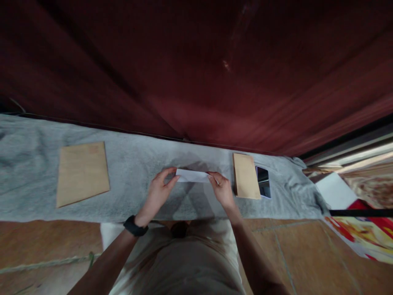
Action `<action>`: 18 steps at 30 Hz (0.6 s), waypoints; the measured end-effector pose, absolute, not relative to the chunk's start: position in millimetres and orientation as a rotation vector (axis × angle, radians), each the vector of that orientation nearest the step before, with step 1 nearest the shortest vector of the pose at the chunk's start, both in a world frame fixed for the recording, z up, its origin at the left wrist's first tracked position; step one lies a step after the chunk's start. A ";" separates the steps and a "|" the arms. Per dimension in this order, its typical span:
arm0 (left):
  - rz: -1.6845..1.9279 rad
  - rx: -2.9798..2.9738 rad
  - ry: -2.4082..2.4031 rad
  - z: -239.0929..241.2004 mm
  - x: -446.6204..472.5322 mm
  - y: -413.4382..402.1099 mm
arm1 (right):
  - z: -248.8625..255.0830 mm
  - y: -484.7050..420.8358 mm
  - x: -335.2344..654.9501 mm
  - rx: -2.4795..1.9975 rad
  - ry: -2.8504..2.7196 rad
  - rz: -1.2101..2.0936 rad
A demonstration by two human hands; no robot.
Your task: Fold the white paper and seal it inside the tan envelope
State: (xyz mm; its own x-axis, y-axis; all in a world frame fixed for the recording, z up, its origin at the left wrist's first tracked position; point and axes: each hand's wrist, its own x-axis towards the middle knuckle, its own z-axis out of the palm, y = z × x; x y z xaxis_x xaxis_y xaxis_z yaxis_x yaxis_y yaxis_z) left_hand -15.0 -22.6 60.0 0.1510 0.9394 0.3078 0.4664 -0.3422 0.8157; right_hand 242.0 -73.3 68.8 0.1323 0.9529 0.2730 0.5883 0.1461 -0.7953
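A narrow strip of folded white paper is stretched level between my two hands, above the grey cloth. My left hand pinches its left end between thumb and fingers. At the right end, my right hand grips the paper the same way. Right of that hand lies a small stack of brown envelopes. A larger brown envelope lies flat on the cloth, well to the left.
A phone lies against the right side of the stack. Behind the cloth rises a dark red surface. At the far right are a white sheet and a colourful printed box. Tiled floor shows below.
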 end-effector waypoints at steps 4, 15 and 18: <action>1.057 1.419 1.209 59.7 -11.6 -13.2 | 79.0 -69.1 242.0 -1.504 -1.358 0.688; 0.714 1.035 1.222 45.4 1.0 -30.3 | 33.3 -34.4 235.4 -1.680 -1.261 0.637; 0.678 0.965 1.277 43.0 3.8 -27.6 | 22.1 -27.4 235.7 -1.746 -1.320 0.607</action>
State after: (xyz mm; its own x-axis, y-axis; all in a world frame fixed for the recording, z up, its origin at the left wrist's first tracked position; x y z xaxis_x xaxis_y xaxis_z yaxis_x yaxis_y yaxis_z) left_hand 3.8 -27.6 43.0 0.1927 0.8604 -0.4719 0.0910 0.4631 0.8816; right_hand 235.7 -27.4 22.1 0.3269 0.9391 0.1060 0.5306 -0.0896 -0.8429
